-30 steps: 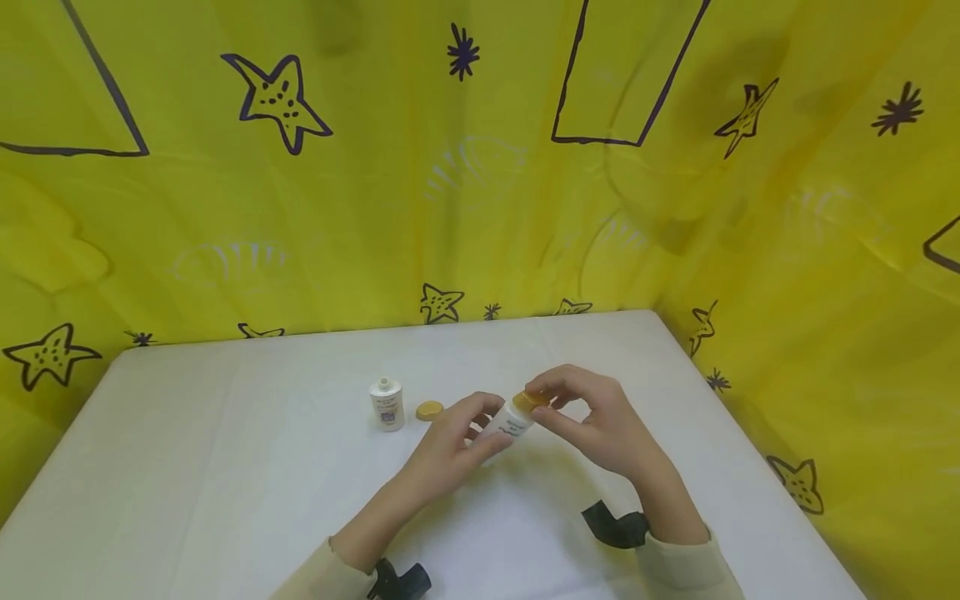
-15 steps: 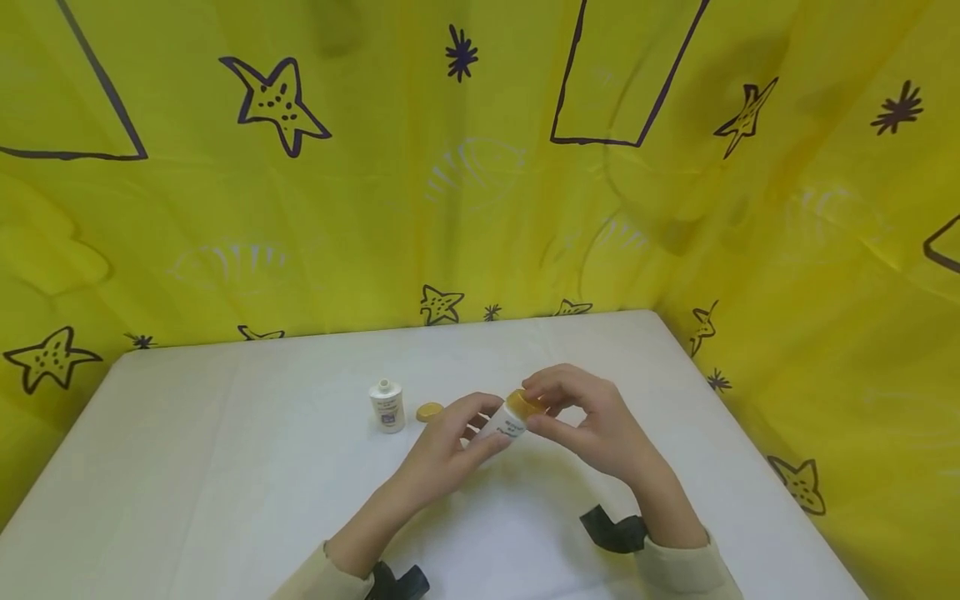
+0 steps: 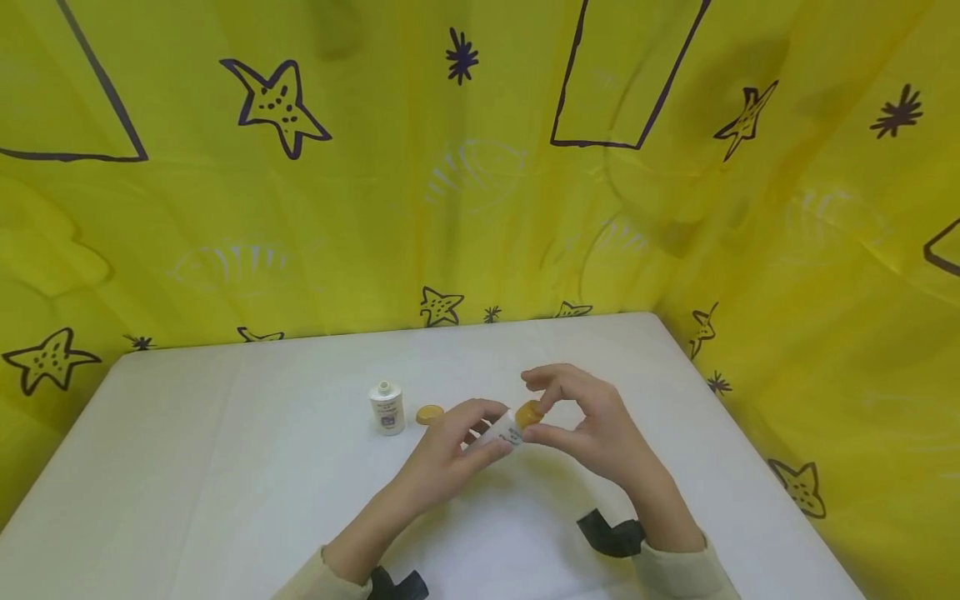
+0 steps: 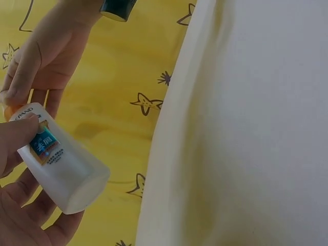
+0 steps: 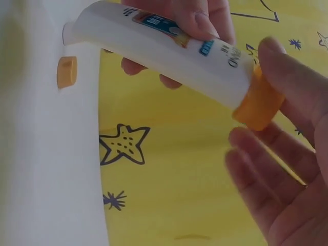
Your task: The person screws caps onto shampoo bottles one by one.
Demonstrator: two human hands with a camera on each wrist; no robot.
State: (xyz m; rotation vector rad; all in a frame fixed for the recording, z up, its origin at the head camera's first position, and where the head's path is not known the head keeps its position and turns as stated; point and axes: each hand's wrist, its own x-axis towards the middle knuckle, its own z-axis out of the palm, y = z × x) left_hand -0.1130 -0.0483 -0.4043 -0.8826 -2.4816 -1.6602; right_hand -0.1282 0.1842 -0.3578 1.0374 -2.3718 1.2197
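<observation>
Table [image 3: 225, 483]; left hand [image 3: 448, 457] grips bottle [image 4: 72, 166] (tilted); right hand [image 3: 592, 425] pinches cap [image 5: 260, 105].

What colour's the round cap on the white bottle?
The round cap is orange, clearest in the right wrist view.

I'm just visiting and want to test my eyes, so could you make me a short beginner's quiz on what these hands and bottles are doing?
1. True or false: the standing bottle has no cap on it.
2. Which hand grips the body of the tilted bottle?
A) right
B) left
3. Fill the gap: the right hand pinches the orange ____ at the tilted bottle's top.

Key:
1. True; its neck is bare.
2. B, the left hand.
3. Cap.
</observation>
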